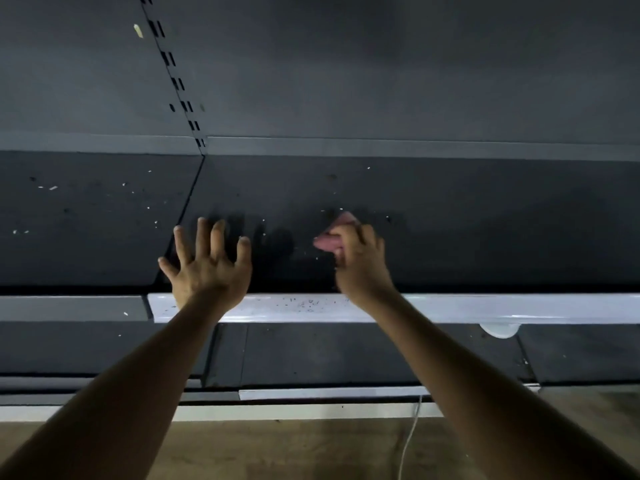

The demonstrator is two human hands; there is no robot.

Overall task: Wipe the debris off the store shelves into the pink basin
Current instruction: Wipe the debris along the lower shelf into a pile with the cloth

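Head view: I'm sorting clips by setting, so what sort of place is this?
Probably a shop aisle with bare display shelving: dark tiered shelves, a slotted upright for adjustable brackets, and a pale price-label strip along the shelf edge.

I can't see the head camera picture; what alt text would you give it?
A person's right hand grips a pink cloth on a dark store shelf dotted with pale crumbs, while the left hand is spread open beside it. More specks lie on the shelf's white front strip; no basin is in view.
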